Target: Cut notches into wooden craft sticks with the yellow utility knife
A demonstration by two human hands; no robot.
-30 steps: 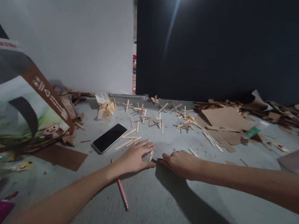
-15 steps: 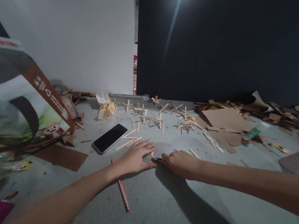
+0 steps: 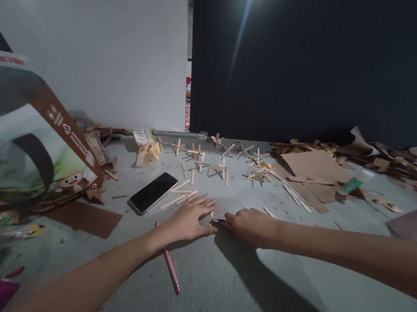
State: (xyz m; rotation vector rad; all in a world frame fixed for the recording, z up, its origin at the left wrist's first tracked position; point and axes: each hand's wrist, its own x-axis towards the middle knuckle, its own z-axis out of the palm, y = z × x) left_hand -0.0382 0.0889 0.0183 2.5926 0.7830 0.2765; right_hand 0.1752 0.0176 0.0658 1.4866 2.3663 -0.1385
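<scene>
My left hand lies flat on the grey table, fingers spread, resting beside a short wooden stick that stands between my two hands. My right hand is curled with its fingertips pressed down at the stick's near end; what it pinches is too small to name. A grey square of card lies just beyond both hands. A pink pencil lies under my left wrist. A black phone lies to the left of my left hand.
Several wooden sticks and glued stick crosses are scattered farther back. Brown cardboard pieces and scraps pile at the back right, with a green-capped glue tube. A printed carton leans at the left. White and black boards stand behind.
Almost nothing differs; my right hand has shifted very slightly and the camera has moved a touch. The left hand stays flat.
</scene>
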